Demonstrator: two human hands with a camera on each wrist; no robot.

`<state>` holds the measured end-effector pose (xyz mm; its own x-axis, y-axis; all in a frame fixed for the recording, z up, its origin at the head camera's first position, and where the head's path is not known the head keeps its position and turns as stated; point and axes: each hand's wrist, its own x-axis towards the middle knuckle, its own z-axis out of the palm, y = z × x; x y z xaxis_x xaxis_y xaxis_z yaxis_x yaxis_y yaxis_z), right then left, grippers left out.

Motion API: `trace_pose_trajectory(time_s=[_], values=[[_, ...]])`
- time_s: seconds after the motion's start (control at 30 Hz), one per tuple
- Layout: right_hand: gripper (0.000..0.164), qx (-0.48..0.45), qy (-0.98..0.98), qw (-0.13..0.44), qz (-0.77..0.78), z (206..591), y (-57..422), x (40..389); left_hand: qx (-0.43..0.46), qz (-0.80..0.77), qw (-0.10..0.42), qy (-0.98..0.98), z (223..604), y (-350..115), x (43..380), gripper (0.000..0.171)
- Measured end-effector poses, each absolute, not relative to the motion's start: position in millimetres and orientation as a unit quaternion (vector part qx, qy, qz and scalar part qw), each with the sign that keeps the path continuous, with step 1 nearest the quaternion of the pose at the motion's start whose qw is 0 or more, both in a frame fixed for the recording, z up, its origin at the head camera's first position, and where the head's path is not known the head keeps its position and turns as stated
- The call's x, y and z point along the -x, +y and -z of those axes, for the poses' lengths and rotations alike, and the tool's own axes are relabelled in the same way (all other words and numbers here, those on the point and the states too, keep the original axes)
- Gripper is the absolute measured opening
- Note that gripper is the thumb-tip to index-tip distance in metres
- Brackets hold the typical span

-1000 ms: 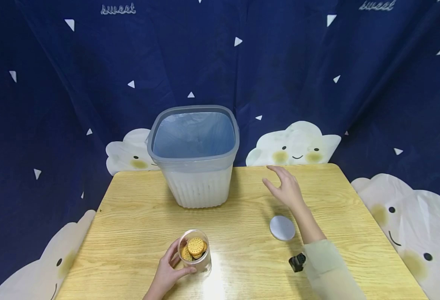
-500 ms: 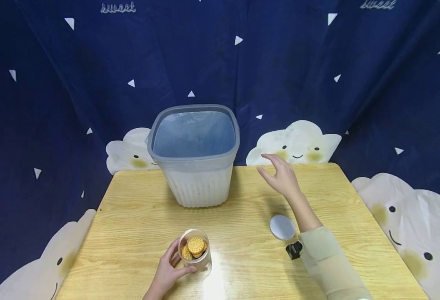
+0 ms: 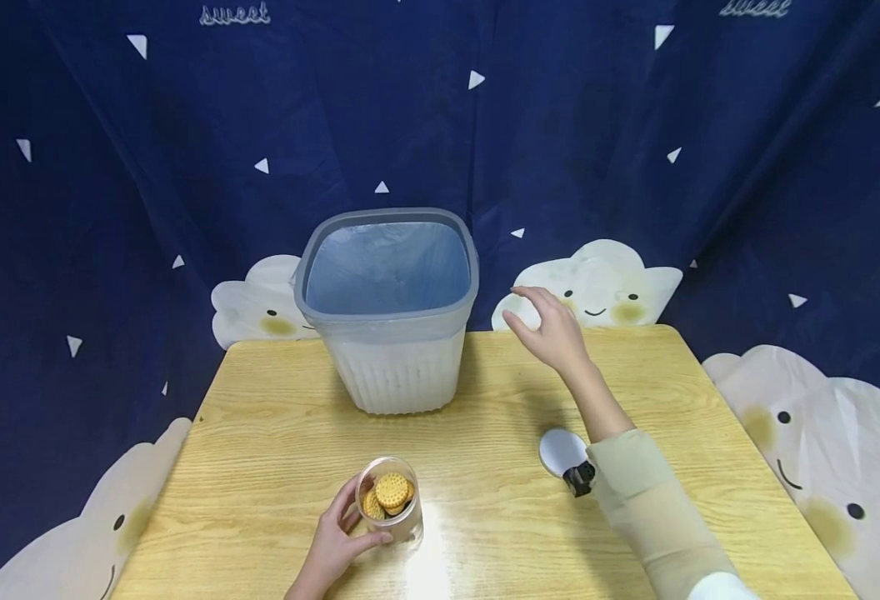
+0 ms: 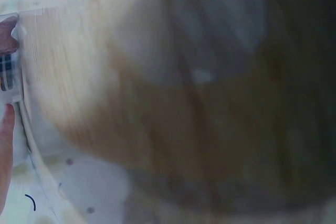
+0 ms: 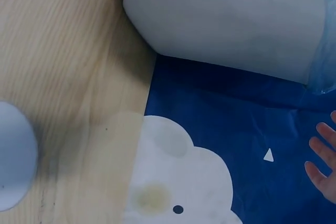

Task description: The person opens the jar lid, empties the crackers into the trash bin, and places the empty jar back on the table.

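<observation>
My left hand point(image 3: 335, 537) curls its fingers and thumb round a clear jar point(image 3: 410, 530) standing near the table's front. Round yellow biscuits point(image 3: 391, 492) show through its open mouth. The left wrist view is mostly blurred; a fingertip point(image 4: 7, 124) touches the jar point(image 4: 10, 77) at its left edge. My right hand point(image 3: 554, 333) is raised at the back, thumb and fingers spread in a loose curve with nothing between them. It is just right of a white bin point(image 3: 398, 371) with a grey rim. Below that hand, a round white lid point(image 3: 557, 450) lies on the table.
A bluish liner point(image 3: 387, 271) covers the bin's inside. The wooden table point(image 3: 275, 433) ends right behind the bin, where a dark blue curtain point(image 3: 590, 150) with cloud prints hangs. A small black device point(image 3: 579, 479) on the right wrist overlaps the lid.
My right hand has moved up and to the left, closer to the bin, and its black wrist device has come across the lid. My left hand and the jar have stayed put.
</observation>
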<state>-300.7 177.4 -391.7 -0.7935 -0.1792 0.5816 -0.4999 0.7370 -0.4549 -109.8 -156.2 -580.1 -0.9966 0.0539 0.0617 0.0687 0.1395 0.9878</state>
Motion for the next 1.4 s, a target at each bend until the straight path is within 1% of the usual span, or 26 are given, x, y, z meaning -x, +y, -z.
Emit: trace_pose_trajectory(time_s=[0.13, 0.33, 0.6, 0.87, 1.23, 1.4], values=[[0.039, -0.188, -0.892, 0.266, -0.314, 387.9, 172.2, 303.5, 0.038, 0.66, 0.003, -0.75, 580.3, -156.6, 110.3, 0.087], [0.041, -0.175, -0.899, 0.263, -0.303, 382.5, 163.8, 307.2, 0.033, 0.661, 0.001, -0.75, 579.2, -156.3, 109.9, 0.086], [0.05, -0.151, -0.926, 0.227, -0.263, 370.4, 153.3, 312.8, 0.033, 0.66, 0.001, -0.75, 578.5, -155.5, 109.5, 0.087], [0.057, -0.11, -0.951, 0.174, -0.229, 356.4, 139.4, 321.1, 0.028, 0.658, -0.004, -0.753, 576.6, -155.3, 110.0, 0.087], [0.058, -0.086, -0.965, 0.144, -0.199, 340.4, 125.9, 330.7, 0.022, 0.657, -0.007, -0.754, 574.8, -155.4, 109.3, 0.087], [0.059, -0.078, -0.974, 0.118, -0.175, 333.9, 121.8, 335.3, 0.023, 0.656, -0.01, -0.754, 572.9, -155.2, 108.9, 0.087]])
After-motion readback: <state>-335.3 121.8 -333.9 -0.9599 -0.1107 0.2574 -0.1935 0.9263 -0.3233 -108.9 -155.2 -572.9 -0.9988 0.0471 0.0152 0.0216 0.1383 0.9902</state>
